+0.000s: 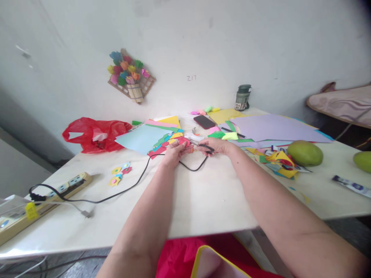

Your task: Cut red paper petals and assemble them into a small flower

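Observation:
My left hand [174,151] pinches a small piece of red paper [183,141] above the table. Close by on the right, my right hand [218,146] is closed around the black handles of scissors [206,148], whose blades point left toward the paper; finer detail is blurred. A black cord [136,187] passes under my left hand and loops up to my right hand. Behind my left hand lie colourful cut paper strips [164,144] beside a light blue sheet [139,138]. A white object [193,136], its kind unclear, rests just beyond my fingers.
Paper flowers [116,180] and a power strip [72,185] lie left, a red plastic bag [95,133] behind them. A phone [204,121], purple sheets [275,127], a bottle [242,98], paper scraps [282,162], a green fruit [305,153] and a tube [352,186] occupy the right.

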Tool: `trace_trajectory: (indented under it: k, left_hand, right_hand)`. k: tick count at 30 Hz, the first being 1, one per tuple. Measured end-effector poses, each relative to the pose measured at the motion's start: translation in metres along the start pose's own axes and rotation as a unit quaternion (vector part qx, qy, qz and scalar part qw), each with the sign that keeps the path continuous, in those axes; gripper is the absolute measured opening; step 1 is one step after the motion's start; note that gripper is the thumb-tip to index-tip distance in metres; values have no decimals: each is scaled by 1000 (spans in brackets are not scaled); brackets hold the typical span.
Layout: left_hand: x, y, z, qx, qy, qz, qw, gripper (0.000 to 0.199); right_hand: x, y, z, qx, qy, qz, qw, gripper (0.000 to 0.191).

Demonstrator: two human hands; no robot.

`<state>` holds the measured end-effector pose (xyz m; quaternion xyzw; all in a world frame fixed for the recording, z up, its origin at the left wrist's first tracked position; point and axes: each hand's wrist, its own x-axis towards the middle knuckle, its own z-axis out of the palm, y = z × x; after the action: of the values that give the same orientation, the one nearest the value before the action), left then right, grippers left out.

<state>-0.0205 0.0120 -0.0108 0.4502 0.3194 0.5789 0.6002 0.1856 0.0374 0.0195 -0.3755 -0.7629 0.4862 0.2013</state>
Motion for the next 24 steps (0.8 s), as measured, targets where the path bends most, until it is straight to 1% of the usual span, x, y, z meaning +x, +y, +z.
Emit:
trace_trajectory:
  k: [6, 13, 18, 24]
  left_hand:
    - [0, 0, -1, -8, -10, 4, 1000, 21]
    - [1, -2, -3, -2, -14, 6, 1000, 20]
    - [2, -2, -4, -3, -12, 9, 1000, 19]
    - [2, -2, -3, -4, -11, 8, 1000, 18]
  right_hand:
    - [1, 1, 0, 8, 1, 9, 1000, 34]
    - [-4, -8, 3, 33, 12, 33, 999, 24]
    - [-6, -11, 4, 46, 7, 29, 998, 19]
    - [-3, -4, 1, 45, -6, 15, 999, 17]
